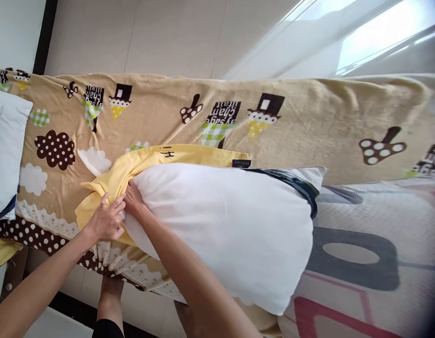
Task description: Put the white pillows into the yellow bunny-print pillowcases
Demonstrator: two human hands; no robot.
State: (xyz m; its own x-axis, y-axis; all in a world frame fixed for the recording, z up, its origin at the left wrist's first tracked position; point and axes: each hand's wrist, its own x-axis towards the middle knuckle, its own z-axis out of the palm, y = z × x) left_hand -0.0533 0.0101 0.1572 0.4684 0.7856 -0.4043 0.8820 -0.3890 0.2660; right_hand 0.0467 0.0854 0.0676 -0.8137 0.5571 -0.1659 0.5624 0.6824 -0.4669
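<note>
A plump white pillow [220,225] with dark navy trim at its far right end lies across the bed. A yellow pillowcase [189,154] with dark lettering and a black label is bunched at the pillow's left end and stretches along behind it. My left hand [108,218] is closed on the pillowcase's gathered cloth, fingers bent. Right beside it, my right hand [133,197] grips the pillow's left end where it meets the yellow cloth. The right fingertips are partly hidden in the folds.
A tan patterned blanket [157,117] covers the bed. Another white pillow [6,150] with navy trim lies at the left edge. On the right is a grey and red patterned cloth [354,272]. Yellow cloth [4,251] shows at lower left, and tiled floor [168,37] lies beyond the bed.
</note>
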